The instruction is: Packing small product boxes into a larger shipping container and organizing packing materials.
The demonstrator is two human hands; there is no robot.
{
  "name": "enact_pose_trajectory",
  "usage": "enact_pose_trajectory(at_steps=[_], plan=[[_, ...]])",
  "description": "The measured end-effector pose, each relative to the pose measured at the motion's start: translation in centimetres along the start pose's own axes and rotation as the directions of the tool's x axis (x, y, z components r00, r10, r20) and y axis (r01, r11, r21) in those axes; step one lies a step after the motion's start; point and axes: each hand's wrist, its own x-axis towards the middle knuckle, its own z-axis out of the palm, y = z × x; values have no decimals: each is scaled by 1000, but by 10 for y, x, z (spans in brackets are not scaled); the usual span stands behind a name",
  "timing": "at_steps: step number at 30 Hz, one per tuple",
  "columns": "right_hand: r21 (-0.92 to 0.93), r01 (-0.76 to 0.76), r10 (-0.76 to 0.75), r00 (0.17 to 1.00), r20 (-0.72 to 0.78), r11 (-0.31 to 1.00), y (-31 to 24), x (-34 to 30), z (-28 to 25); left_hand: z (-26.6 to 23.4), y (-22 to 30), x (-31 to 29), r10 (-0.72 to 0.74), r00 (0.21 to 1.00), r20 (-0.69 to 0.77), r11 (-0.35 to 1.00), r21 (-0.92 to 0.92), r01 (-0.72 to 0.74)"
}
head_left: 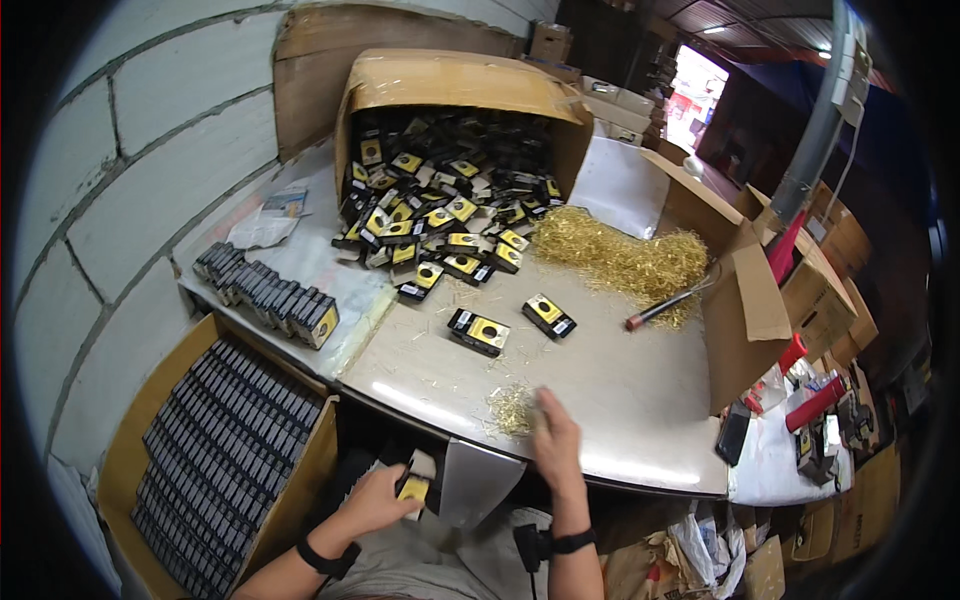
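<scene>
My left hand (pixel 381 497) is closed round a small black-and-yellow carton (pixel 414 486) in front of the table's near edge. The carton's pale end flap stands up, and my fingers cover part of it. Over the near edge of the table, my right hand (pixel 556 440) is open, fingers stretched forward and slightly blurred. Just left of those fingers lies a small heap of gold shredded filler (pixel 510 409). Two more cartons lie farther in on the tabletop, one black-and-yellow carton (pixel 479 332) to the left and another carton (pixel 549 316) to the right.
A large cardboard box (pixel 450 80) on its side spills many cartons. Gold shreds (pixel 620 255) are piled beside it, with a dark rod (pixel 665 306) against them. A carton row (pixel 265 288) stands at left, above a packed box (pixel 115 480). Right: an open cardboard box (pixel 745 330) and a black phone (pixel 733 433).
</scene>
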Motion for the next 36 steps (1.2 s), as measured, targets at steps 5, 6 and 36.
enact_pose_trajectory(at_steps=[5,6,36], plan=[[-92,74,-81,993,-80,993,-5,13,5,105,-160,0,-138,947,289,773,-566,286],[-197,159,-160,987,8,967,-14,17,17,111,-148,1,-106,933,344,866,-430,257],[-67,-195,206,929,308,978,-28,-162,26,97,-98,-12,121,773,623,612,-660,436]])
